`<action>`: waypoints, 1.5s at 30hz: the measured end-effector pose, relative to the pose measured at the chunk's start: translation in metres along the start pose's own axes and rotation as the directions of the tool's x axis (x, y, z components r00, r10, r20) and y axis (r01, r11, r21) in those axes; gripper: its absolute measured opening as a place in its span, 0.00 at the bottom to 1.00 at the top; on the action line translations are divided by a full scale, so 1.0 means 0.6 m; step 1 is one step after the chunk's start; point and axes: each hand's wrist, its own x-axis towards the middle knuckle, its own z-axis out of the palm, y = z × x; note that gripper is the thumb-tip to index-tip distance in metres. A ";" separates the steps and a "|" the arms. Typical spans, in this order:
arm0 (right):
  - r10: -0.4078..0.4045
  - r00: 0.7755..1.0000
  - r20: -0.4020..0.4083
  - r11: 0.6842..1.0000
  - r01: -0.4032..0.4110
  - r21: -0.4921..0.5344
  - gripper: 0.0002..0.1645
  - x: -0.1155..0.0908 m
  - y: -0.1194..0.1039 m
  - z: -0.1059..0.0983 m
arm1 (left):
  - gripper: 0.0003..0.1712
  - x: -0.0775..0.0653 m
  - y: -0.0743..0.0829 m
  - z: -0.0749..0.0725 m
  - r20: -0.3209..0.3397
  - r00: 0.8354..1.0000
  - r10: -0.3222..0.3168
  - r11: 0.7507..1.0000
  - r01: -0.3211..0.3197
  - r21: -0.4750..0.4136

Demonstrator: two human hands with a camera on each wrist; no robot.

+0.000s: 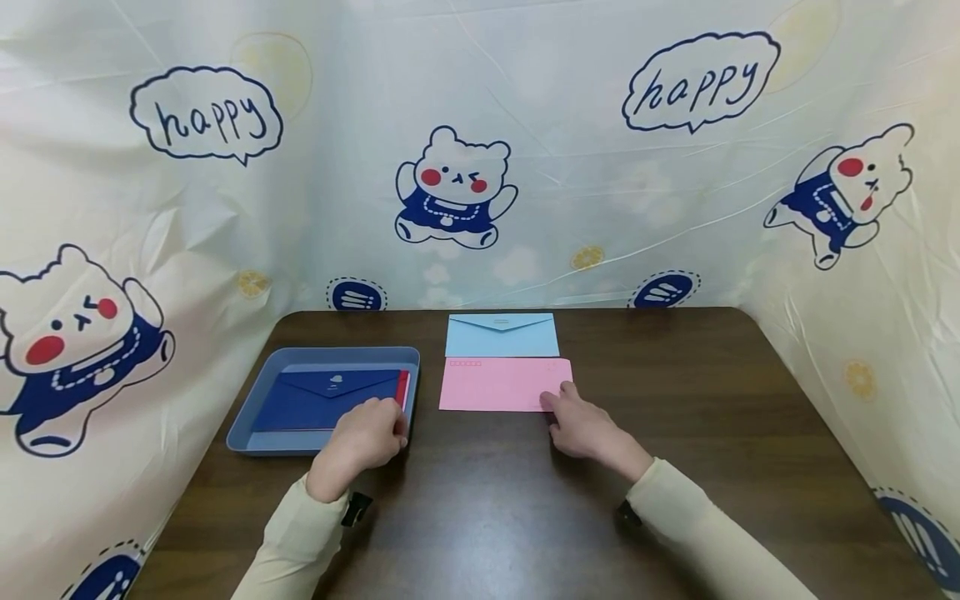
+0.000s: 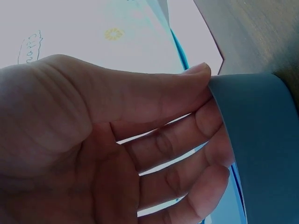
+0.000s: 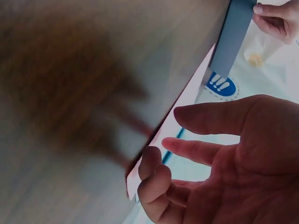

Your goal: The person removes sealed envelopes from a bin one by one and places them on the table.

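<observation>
A blue-grey tray (image 1: 247, 417) stands at the left, holding a dark blue envelope (image 1: 322, 398) with a red edge (image 1: 402, 387) showing at its right side. My left hand (image 1: 365, 437) grips the tray's near right rim; the left wrist view has thumb and fingers at the tray wall (image 2: 261, 140). To the right, a pink envelope (image 1: 495, 385) lies flat, just in front of a light blue envelope (image 1: 502, 337). My right hand (image 1: 585, 425) is at the pink envelope's near right corner. Its thumb and index finger are spread apart there, the other fingers loosely bent.
All of this is on a dark brown wooden table (image 1: 480, 517). A pale curtain (image 1: 570, 208) printed with cartoon bears hangs behind and along both sides of the table.
</observation>
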 end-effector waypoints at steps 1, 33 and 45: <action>0.006 1.000 0.004 1.000 -0.006 0.001 0.27 0.000 -0.001 0.002 | 0.06 0.000 0.000 0.000 0.001 1.000 0.000 1.000 0.000 0.002; 0.012 1.000 0.021 1.000 -0.012 0.008 0.33 0.005 0.000 0.013 | 0.07 -0.003 -0.002 0.001 -0.015 1.000 0.013 1.000 -0.013 -0.014; 0.008 1.000 0.022 1.000 -0.008 0.007 0.33 0.005 0.001 0.014 | 0.06 -0.002 -0.005 0.002 -0.016 1.000 0.018 1.000 -0.018 -0.013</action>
